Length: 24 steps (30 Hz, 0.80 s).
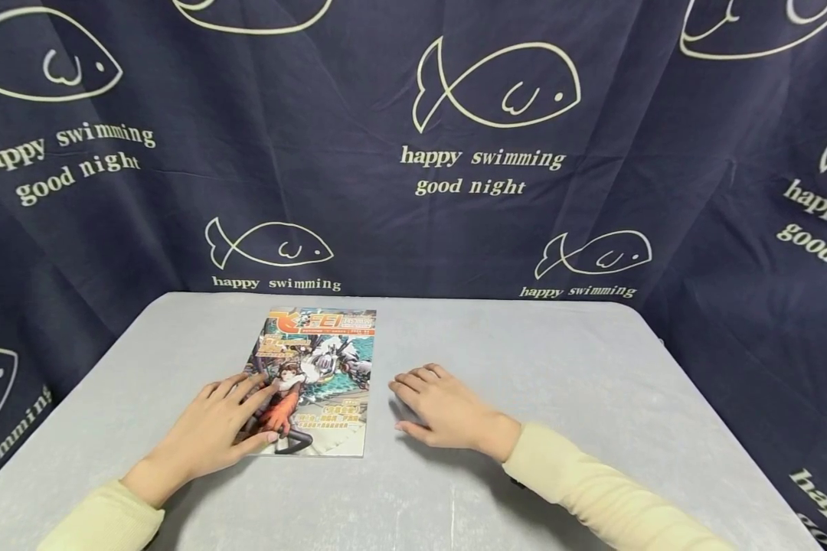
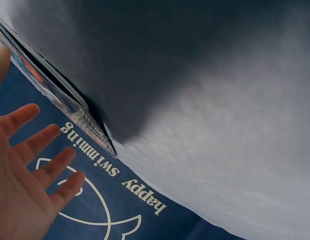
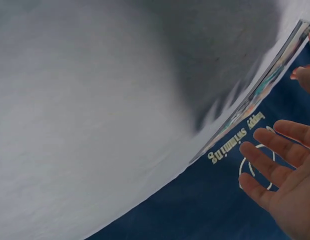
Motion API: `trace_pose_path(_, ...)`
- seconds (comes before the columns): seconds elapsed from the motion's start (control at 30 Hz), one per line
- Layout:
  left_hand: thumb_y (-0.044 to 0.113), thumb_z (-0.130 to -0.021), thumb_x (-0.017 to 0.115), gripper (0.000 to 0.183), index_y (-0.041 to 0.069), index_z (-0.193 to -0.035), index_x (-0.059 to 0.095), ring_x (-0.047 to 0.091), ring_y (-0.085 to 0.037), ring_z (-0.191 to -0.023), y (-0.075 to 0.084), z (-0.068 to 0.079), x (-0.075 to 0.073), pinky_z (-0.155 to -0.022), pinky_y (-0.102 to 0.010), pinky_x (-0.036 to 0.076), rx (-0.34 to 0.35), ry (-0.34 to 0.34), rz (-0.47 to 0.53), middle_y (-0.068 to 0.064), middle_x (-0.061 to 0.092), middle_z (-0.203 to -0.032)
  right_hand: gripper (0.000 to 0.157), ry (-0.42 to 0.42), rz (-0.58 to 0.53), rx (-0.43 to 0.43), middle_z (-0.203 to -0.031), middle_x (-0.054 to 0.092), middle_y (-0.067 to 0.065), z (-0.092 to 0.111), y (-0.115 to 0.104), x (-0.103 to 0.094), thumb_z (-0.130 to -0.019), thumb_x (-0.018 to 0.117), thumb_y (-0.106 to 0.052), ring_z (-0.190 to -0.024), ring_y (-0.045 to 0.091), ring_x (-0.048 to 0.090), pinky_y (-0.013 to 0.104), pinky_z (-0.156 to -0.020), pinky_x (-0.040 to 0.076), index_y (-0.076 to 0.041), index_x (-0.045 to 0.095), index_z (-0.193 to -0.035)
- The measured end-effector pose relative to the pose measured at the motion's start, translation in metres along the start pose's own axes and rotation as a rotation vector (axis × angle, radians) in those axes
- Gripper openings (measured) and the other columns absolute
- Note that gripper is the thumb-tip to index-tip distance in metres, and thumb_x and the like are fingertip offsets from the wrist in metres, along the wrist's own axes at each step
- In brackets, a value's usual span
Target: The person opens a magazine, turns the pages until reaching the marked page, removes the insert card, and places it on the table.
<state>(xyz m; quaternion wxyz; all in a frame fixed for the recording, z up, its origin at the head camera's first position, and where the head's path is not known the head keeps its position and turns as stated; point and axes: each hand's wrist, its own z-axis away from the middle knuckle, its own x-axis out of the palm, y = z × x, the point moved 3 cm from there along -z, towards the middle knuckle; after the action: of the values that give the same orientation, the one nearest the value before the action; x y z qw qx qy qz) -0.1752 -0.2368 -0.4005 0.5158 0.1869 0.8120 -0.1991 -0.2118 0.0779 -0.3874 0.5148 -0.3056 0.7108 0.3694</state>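
Observation:
A magazine with a colourful illustrated cover lies face up on the grey table, left of the middle. Over its left side is my left hand, fingers spread and relaxed, covering part of the cover's left edge. In the left wrist view the left hand shows its palm, nothing held, with the magazine's page edges beyond the fingers. My right hand hovers palm down over the table, a short way right of the magazine. The right wrist view shows the right hand with loose, slightly bent fingers and nothing in it.
The table has a pale grey cover and rounded far corners. Behind it and at both sides hangs a dark blue curtain printed with fish outlines and lettering. Cream sleeves cover both forearms.

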Motion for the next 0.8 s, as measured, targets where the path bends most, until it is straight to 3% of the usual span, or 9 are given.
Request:
trace_pose_path(0.33,0.06,-0.074,0.061,0.066,0.018,-0.124,0.057,0.052,-0.031,-0.11,-0.003,0.002,0.004,-0.086,-0.05,0.04,0.03,-0.032,0.045,-0.004,0.057,-0.122,0.054,0.003,-0.001,-0.069,-0.121,0.058,0.003,-0.012,-0.016,-0.002,-0.09,0.046,-0.049,-0.111,0.019,0.054,0.036,-0.097,0.04,-0.009,0.052,-0.126)
trace_pose_path(0.63,0.064,-0.074,0.058,0.068,0.015,-0.121,0.059,0.053,-0.03,-0.109,-0.006,0.004,0.005,-0.086,-0.05,0.041,0.034,-0.087,0.066,-0.006,0.058,-0.121,0.052,-0.008,-0.026,-0.098,-0.117,0.059,0.002,-0.021,-0.025,0.0,-0.089,0.048,-0.049,-0.109,0.018,0.054,0.034,-0.095,0.041,-0.01,0.053,-0.123)
trace_pose_path(0.8,0.066,-0.073,0.058,0.069,0.013,-0.117,0.061,0.055,-0.029,-0.106,-0.007,0.005,0.004,-0.083,-0.049,0.042,0.04,-0.085,0.083,-0.006,0.06,-0.118,0.052,-0.034,-0.026,-0.11,-0.117,0.059,0.002,-0.026,-0.032,0.002,-0.089,0.047,-0.05,-0.107,0.017,0.055,0.033,-0.093,0.042,-0.01,0.054,-0.121)
